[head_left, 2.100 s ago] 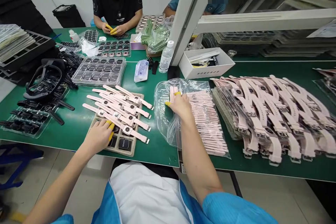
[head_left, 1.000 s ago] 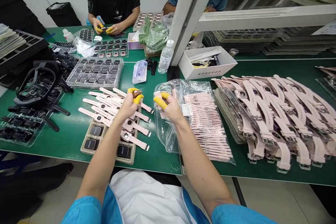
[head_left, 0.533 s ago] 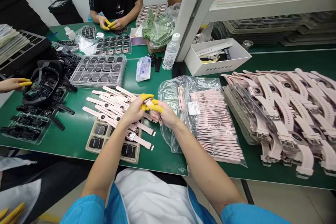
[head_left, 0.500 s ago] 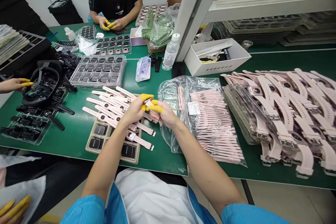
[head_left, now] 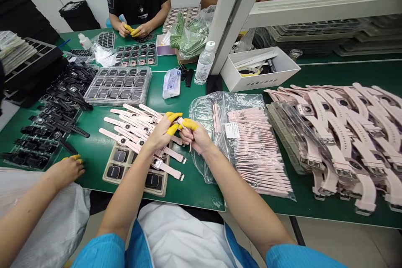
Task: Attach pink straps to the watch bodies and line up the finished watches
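Observation:
Both my hands are held close together above the table's middle, with yellow finger covers on some fingertips. My left hand (head_left: 161, 132) is closed around a small watch case (head_left: 176, 120), mostly hidden by the fingers. Pinched in my right hand (head_left: 197, 136) is a pale pink watch strap (head_left: 190, 145), its end hanging below the fingers; its other end meets the case. Below and left of my hands, several pink-strapped watches (head_left: 135, 127) lie in rows across a beige tray (head_left: 108, 167) with dark square watch faces in its compartments.
Right of my hands lies a clear bag of pink straps (head_left: 260, 150). Farther right, pink watches (head_left: 348, 134) are heaped on stacked trays. Black watches (head_left: 59, 109) cover the left side. A bottle (head_left: 204, 63) and white box (head_left: 260, 69) stand behind. A neighbour's hand (head_left: 67, 171) rests at the left edge.
My fingers have shifted slightly around the watch and strap. At left, the neighbour's black headphone-like band has left the black watches, and a neighbour's hand now rests on the table's near edge.

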Demonstrator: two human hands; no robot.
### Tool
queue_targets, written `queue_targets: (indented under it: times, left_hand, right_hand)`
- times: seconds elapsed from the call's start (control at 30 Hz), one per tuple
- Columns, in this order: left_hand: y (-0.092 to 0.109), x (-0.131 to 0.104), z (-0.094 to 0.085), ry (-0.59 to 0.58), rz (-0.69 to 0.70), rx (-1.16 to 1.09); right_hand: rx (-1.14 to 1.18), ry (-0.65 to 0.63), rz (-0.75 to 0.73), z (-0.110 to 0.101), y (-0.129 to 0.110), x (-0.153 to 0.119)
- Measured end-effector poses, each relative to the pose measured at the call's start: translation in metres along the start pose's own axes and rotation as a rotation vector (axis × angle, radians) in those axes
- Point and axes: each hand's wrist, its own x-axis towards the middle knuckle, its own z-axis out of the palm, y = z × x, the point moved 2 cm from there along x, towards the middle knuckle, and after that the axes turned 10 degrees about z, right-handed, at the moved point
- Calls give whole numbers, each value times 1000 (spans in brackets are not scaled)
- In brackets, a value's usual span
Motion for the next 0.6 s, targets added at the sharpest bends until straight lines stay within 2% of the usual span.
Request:
queue_targets:
  times: [0.27,0.37,0.47,0.6]
  left_hand:
    - [-1,-2,-4,-87,2,105]
    - [-3,-3,-4,-90,-6,62]
    - [-4,-3,-4,-22,-69,-60]
    - [-4,-2,-4,168,-194,-273]
  right_hand:
    - [-79,78,49,-4,2,0]
    - [-94,75,44,-3,2,0]
    - [-86,57,20,-2,1,0]
    - [-75,46,-6,-1,-3,-1]
